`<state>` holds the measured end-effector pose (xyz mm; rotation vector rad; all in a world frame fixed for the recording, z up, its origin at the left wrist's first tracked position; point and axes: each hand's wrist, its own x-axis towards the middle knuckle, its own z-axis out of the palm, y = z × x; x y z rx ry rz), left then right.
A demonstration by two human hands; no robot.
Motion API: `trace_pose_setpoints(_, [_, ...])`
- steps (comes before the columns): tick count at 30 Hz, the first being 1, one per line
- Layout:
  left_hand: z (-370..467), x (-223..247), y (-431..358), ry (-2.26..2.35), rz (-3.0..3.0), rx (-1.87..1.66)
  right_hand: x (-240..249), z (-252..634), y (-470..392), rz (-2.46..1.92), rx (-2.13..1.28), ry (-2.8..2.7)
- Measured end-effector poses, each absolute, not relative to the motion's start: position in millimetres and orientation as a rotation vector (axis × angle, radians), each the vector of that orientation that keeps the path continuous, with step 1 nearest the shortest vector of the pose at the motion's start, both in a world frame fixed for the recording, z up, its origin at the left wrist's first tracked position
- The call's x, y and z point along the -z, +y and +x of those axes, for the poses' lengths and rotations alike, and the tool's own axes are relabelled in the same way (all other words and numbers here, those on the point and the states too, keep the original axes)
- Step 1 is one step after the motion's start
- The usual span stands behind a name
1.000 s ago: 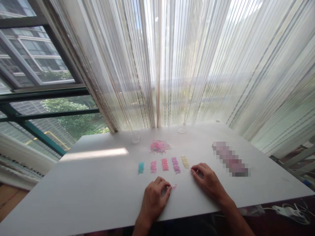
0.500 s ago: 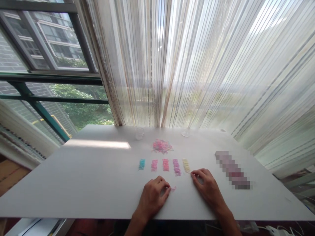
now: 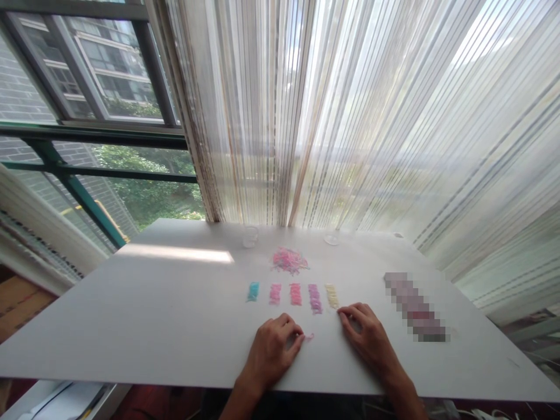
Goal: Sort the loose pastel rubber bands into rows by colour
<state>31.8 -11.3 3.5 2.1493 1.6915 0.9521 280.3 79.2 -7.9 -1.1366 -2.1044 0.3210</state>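
Note:
My left hand (image 3: 275, 345) is closed in a pinch on a small, thin, curved pink piece (image 3: 310, 336), whose end sticks out past the fingertips above the white table. My right hand (image 3: 365, 332) rests to the right with thumb and forefinger pressed together at the near end of a yellow row of pieces (image 3: 331, 296). What lies between those fingertips is too small to make out. Left of the yellow row lie a purple row (image 3: 314, 298), a coral-pink row (image 3: 296, 294), a lighter pink row (image 3: 275, 294) and a blue row (image 3: 252, 291).
Behind the rows lies a loose mixed pile (image 3: 289, 260) of similar pieces. A clear cup (image 3: 250, 237) and a clear round lid or dish (image 3: 331, 240) stand toward the far edge of the white table (image 3: 175, 326). A pixelated oblong object (image 3: 413, 306) lies at right.
My right fingertips have shifted very slightly left at the near end of the yellow row. My left hand keeps its pinch on the pink piece. The camera view has tilted slightly.

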Motion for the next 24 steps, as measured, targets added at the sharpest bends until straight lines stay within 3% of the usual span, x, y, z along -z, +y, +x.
trace_pose_setpoints(13, [32, -3, -11, 1.694, 2.154, -0.972, 7, 282, 78, -1.065, -0.322, -2.061])
trace_pose_setpoints(24, [28, -4, -12, 1.655, 2.09, -1.117, -5, 223, 34, -0.822, -0.54, -2.118])
